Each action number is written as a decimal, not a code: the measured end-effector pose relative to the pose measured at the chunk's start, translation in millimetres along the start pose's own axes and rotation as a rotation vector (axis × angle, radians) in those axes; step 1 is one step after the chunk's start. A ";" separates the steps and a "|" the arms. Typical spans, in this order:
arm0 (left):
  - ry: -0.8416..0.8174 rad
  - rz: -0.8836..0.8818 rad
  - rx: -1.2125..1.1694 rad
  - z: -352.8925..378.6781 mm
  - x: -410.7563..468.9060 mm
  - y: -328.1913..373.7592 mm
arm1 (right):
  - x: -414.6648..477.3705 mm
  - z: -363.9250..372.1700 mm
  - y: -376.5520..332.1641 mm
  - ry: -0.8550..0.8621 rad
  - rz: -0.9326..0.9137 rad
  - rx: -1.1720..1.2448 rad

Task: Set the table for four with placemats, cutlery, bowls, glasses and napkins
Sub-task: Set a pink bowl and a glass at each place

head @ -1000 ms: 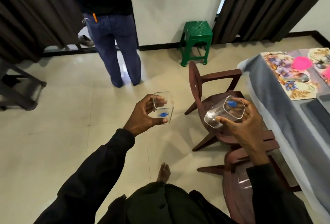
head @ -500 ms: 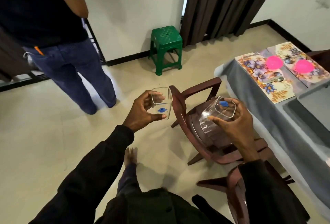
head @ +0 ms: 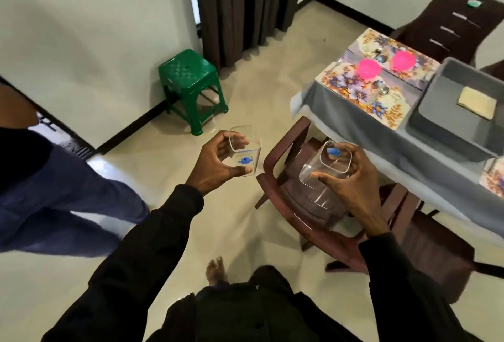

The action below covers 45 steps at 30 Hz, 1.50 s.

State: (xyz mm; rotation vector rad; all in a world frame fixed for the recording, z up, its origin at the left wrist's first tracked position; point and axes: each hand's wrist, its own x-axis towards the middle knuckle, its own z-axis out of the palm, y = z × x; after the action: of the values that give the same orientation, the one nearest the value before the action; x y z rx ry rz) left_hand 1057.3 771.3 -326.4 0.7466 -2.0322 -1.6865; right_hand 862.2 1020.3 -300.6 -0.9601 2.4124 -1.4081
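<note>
The left hand curls fingers and thumb round a clear square-sided glass with a blue mark over the floor, and the right hand grips a second such glass, tilted, above the brown plastic chair, both short of the grey-clothed desk. I judge that either could slip from so light a fingertip hold, or the tilted one could knock the chair's arm on the way across. Counted: two glasses, two round pink bowls, three floral placemats in view with one cut by the edge, and one beige folded napkin in one grey tray.
</note>
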 end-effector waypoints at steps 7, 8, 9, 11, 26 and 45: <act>-0.138 0.029 -0.020 -19.7 86.0 3.7 | 34.1 29.3 -11.3 0.108 0.049 -0.036; -0.156 0.031 -0.021 -17.9 97.3 4.0 | 38.1 31.3 -10.9 0.127 0.044 -0.043; -0.181 0.035 -0.018 -15.0 112.5 3.5 | 44.0 33.0 -8.3 0.151 0.048 -0.045; -0.233 0.050 0.003 -6.7 142.0 2.0 | 57.3 33.9 -0.3 0.199 0.076 -0.038; -0.613 0.132 0.064 87.9 309.0 28.5 | 125.3 13.7 50.5 0.462 0.325 -0.066; -1.063 0.178 0.039 106.5 542.8 24.2 | 271.6 93.9 31.8 0.835 0.602 -0.164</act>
State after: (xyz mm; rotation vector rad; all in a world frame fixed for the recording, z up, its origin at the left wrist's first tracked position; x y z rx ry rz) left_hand 565.6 517.2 -342.5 -0.4678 -2.6380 -2.1688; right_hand 681.5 797.3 -335.0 0.4636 2.9991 -1.5463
